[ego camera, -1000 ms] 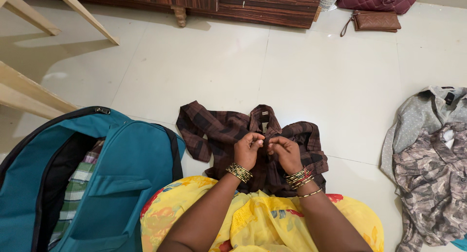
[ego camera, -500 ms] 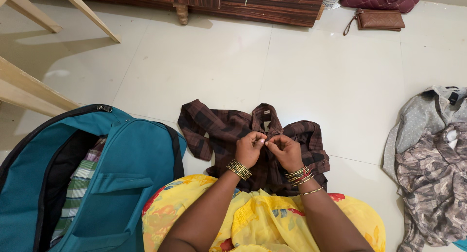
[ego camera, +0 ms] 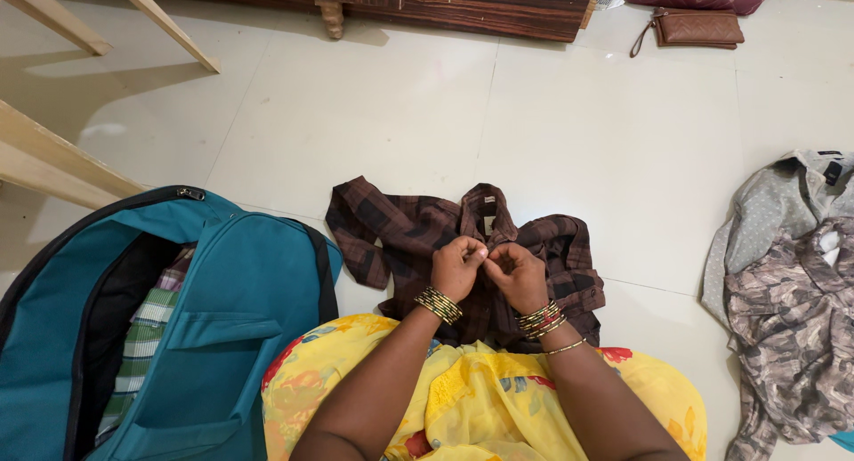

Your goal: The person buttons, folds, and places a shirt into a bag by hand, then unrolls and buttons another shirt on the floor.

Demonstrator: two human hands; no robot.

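While we sit on the pale tiled floor (ego camera: 569, 132), the view has tipped a little lower than a second ago, so the wooden cabinet (ego camera: 445, 3) and the brown wallet (ego camera: 692, 27) sit nearer the top edge; nothing on the floor itself has shifted. At our left the teal bag (ego camera: 222, 336) lies unzipped, with green checked cloth (ego camera: 133, 354) showing inside. At the far right a grey shirt (ego camera: 774, 212) lies under a mottled brown shirt (ego camera: 792, 328). Over our lap spreads yellow flowered cloth (ego camera: 463, 399).

Straight ahead, just beyond our knees, the brown plaid shirt (ego camera: 391, 234) lies flat on the floor, collar away from us, sleeves crumpled to either side. Our hands have drawn closer together than before and now meet at its front, just below the collar. Our left hand (ego camera: 456, 268) has its grip pinched tight on the shirt's front edge, thumb against fingertips. Our right hand (ego camera: 514, 272) is clamped likewise on the facing edge, its fingertips touching those of the left. Whatever small part lies between the fingers is hidden from us.
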